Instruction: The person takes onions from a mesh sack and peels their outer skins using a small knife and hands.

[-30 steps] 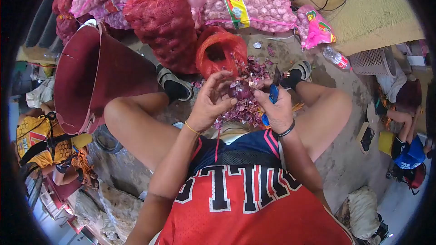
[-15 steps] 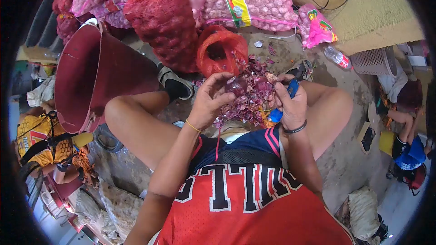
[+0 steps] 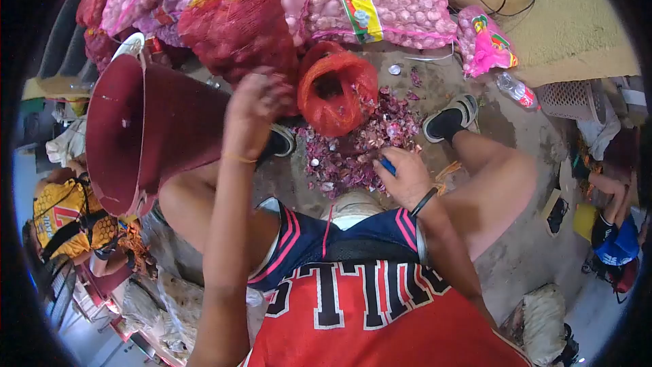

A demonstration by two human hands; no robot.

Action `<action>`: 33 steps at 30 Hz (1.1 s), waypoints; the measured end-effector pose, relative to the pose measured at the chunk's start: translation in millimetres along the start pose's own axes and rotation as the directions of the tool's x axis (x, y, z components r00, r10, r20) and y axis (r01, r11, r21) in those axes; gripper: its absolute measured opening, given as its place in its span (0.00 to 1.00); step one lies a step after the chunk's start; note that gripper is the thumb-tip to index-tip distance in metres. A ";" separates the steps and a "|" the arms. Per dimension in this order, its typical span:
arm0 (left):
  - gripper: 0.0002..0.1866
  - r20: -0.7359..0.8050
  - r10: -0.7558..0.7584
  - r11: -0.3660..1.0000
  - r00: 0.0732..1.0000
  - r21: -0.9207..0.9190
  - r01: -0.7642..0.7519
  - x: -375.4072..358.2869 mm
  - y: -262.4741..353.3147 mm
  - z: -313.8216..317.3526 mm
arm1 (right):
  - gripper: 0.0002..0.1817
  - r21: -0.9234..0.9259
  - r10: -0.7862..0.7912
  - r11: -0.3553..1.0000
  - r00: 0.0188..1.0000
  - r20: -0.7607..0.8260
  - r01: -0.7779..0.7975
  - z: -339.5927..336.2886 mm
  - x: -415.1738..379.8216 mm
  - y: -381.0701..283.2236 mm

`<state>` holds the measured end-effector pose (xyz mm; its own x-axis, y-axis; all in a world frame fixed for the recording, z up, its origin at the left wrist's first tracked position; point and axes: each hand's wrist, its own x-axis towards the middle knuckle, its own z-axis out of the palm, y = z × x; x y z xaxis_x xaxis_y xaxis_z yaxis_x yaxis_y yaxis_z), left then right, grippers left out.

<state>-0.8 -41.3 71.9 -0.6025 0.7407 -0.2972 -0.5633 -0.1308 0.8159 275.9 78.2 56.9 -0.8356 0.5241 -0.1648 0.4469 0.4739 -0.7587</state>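
Note:
My left hand (image 3: 261, 98) is raised in front of the full red mesh sack of onions (image 3: 234, 34). Motion smears its fingers, so whether anything is in them does not show. My right hand (image 3: 406, 178) is closed around a small blue object (image 3: 388, 166); only part of that shows, and its kind is hidden by the fingers. Beneath and beyond the right hand lies a heap of purple onion skins (image 3: 353, 153) on the floor. An open orange-red mesh bag (image 3: 367, 88) stands at the heap's far side.
A large maroon tub (image 3: 183, 119) lies tilted at my left. Pink net sacks of bulbs (image 3: 414, 13) line the back. A plastic bottle (image 3: 516, 90) and a perforated basket (image 3: 574, 100) are at right. Other people sit at far left, in a yellow shirt (image 3: 61, 214), and far right.
My left hand has moved left and away from my right hand; the onion it held is out of sight. My right hand has come down and left over the skins, still gripping the blue object.

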 end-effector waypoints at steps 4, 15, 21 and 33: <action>0.16 0.134 -0.124 0.541 0.983 0.840 -0.047 91.5 -115.9 -14.5 | 0.13 0.034 0.063 0.997 0.998 0.018 -0.064 1.2 4.7 3.2; 0.26 0.005 -0.362 -0.206 0.932 0.975 -0.085 248.8 -301.6 -72.6 | 0.23 -0.069 0.257 0.967 0.934 0.248 -0.247 15.0 17.7 44.2; 0.26 -0.063 -0.389 -0.232 0.919 0.972 -0.032 263.9 -308.7 -62.6 | 0.19 -0.026 0.326 0.943 0.908 0.263 -0.331 2.7 43.9 45.8; 0.26 -0.118 -0.398 -0.201 0.910 0.979 0.039 268.7 -307.8 -51.1 | 0.26 0.148 0.319 0.919 0.911 0.262 -0.364 3.6 42.7 37.0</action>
<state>-18.3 164.3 -284.5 -0.3908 0.6479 -0.6538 0.6428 0.7005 0.3100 255.5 115.6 19.5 -0.7025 0.4427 -0.5573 0.6680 0.1398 -0.7309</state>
